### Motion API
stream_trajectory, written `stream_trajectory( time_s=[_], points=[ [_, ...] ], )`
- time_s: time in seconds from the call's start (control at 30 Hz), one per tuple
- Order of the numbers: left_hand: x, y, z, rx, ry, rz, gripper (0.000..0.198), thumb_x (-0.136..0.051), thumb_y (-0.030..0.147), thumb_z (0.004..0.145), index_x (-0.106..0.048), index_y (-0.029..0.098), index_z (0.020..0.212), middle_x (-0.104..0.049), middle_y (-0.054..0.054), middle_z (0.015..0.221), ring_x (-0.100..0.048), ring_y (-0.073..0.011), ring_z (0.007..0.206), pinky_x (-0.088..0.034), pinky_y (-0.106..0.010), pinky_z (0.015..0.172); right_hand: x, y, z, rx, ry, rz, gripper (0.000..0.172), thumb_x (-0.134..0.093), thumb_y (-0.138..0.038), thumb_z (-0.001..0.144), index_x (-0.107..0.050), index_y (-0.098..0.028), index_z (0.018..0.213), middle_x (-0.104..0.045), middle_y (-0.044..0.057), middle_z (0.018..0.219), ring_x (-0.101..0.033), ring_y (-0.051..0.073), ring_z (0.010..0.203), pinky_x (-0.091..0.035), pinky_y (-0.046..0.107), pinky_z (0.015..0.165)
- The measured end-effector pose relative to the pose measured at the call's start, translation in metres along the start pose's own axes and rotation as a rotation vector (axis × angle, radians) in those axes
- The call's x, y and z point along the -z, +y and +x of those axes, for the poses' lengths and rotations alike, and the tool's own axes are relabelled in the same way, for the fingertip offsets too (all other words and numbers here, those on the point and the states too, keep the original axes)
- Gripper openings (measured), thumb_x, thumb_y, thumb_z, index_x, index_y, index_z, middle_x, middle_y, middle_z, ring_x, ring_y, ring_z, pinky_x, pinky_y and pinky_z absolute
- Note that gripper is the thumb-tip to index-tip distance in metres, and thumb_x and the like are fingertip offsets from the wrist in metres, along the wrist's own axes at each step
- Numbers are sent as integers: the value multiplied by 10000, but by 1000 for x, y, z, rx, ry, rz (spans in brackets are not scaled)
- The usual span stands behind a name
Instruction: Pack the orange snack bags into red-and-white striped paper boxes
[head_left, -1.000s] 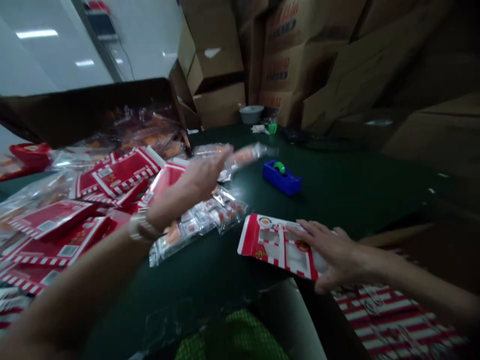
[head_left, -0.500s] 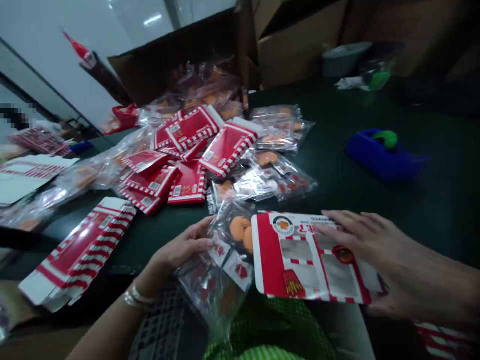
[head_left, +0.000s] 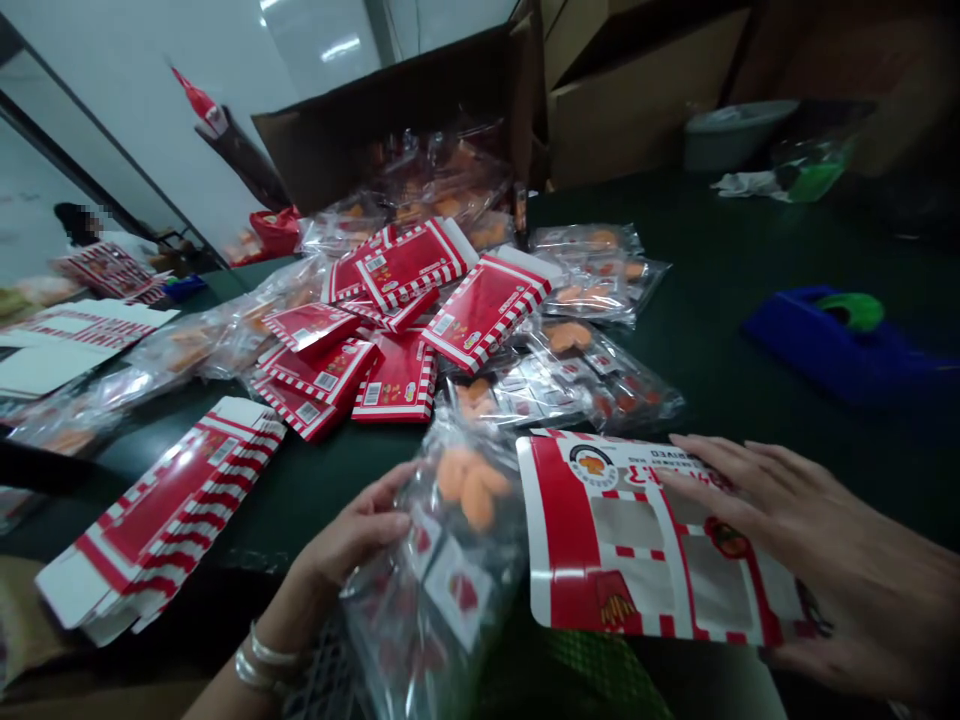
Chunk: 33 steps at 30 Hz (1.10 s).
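Between the thumb and fingers of my left hand (head_left: pixel 365 535) is a clear plastic bag (head_left: pixel 442 570) with orange pieces and small printed cards inside. My right hand (head_left: pixel 810 540) grips a red and white printed box (head_left: pixel 637 540) with window cut-outs, fingers over its top and thumb below. The box's left end faces the bag, close beside it. Past my hands, a heap of red striped boxes (head_left: pixel 397 375) lies on the dark green table (head_left: pixel 697 370). More clear bags (head_left: pixel 592 285) lie around and behind that heap.
A stack of flattened striped boxes (head_left: pixel 172 500) sits at the left table edge. A blue tape dispenser (head_left: pixel 832 350) stands at the right. Cardboard boxes (head_left: pixel 637 100) and a grey tub (head_left: pixel 739 135) are at the back. A person (head_left: pixel 82 225) is at far left.
My left hand has shifted slightly left and the bag now shows more upright. The box in my right hand sits a little lower and further right. The whole view has shifted.
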<state>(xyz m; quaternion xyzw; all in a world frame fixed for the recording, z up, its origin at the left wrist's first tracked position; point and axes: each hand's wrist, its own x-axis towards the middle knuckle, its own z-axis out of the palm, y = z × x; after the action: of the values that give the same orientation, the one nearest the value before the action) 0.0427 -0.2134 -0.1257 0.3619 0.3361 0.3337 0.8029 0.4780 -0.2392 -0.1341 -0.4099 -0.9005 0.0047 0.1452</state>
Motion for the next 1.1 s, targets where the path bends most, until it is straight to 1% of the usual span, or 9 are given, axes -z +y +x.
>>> stream_trajectory(
  time_s=[0.13,0.27,0.37,0.47,0.6,0.73,0.87,0.97,1.1],
  points=[
    [-11,4,4,157,-215,236,583,-703,236,799,-519,242,1353,-653,-77,1220,-608,-242,1108,-455,-338,949,5,-7,19,51,-56,13,1057,-769,-352,546,-288,-357,1487,-343,148,1514,-412,496,1278,-347,725,970],
    [-31,26,40,269,-411,678,543,-624,277,866,-483,238,1388,-656,-83,1205,-625,-246,1016,-472,-369,895,4,-8,40,73,-202,102,1066,-775,-297,536,-290,-380,1481,-244,112,1568,-290,484,1360,-237,736,1031],
    [-36,38,64,303,-463,863,559,-612,290,874,-451,252,1408,-655,-75,1206,-625,-236,980,-487,-351,844,2,-3,47,26,-314,164,1062,-768,-351,560,-268,-335,1497,-241,141,1565,-237,472,1386,-198,730,1048],
    [-28,40,68,261,-407,803,569,-623,290,874,-437,261,1410,-628,-69,1245,-595,-221,1060,-461,-335,902,5,1,45,-35,-369,212,1045,-746,-422,604,-240,-301,1510,-264,151,1555,-213,439,1406,-180,692,1084],
    [-12,37,54,265,-292,551,605,-645,276,863,-409,277,1420,-645,-66,1200,-634,-173,946,-475,-304,856,2,1,34,-99,-332,219,1000,-703,-498,667,-207,-318,1516,-210,127,1578,-194,429,1415,-150,687,1098],
    [-20,37,64,320,-460,641,527,-627,269,873,-483,246,1380,-674,-70,1129,-643,-170,872,-493,-287,780,-15,-3,29,-85,-227,215,1016,-738,-516,623,-253,-349,1500,-196,114,1584,-219,466,1395,-131,712,1084],
    [-41,40,98,252,-517,866,259,-642,241,836,-711,184,1079,-724,-52,930,-636,-175,762,-499,-287,722,-26,-6,40,-61,-148,192,1020,-758,-511,605,-289,-327,1491,-233,142,1568,-232,476,1387,-148,740,1053],
    [-50,46,93,37,-316,1002,207,-666,248,805,-742,186,988,-733,-49,903,-646,-203,797,-503,-298,743,-19,-11,46,-83,-162,202,998,-780,-537,581,-367,-305,1459,-282,171,1545,-250,484,1377,-181,756,1027],
    [-29,46,24,-389,510,1107,288,-748,283,735,-716,217,1014,-732,-48,971,-643,-224,933,-500,-265,786,-4,-9,24,-128,-69,186,1132,-786,-654,514,-341,-248,1473,-282,187,1540,-260,487,1371,-248,704,1045]
  ],
)
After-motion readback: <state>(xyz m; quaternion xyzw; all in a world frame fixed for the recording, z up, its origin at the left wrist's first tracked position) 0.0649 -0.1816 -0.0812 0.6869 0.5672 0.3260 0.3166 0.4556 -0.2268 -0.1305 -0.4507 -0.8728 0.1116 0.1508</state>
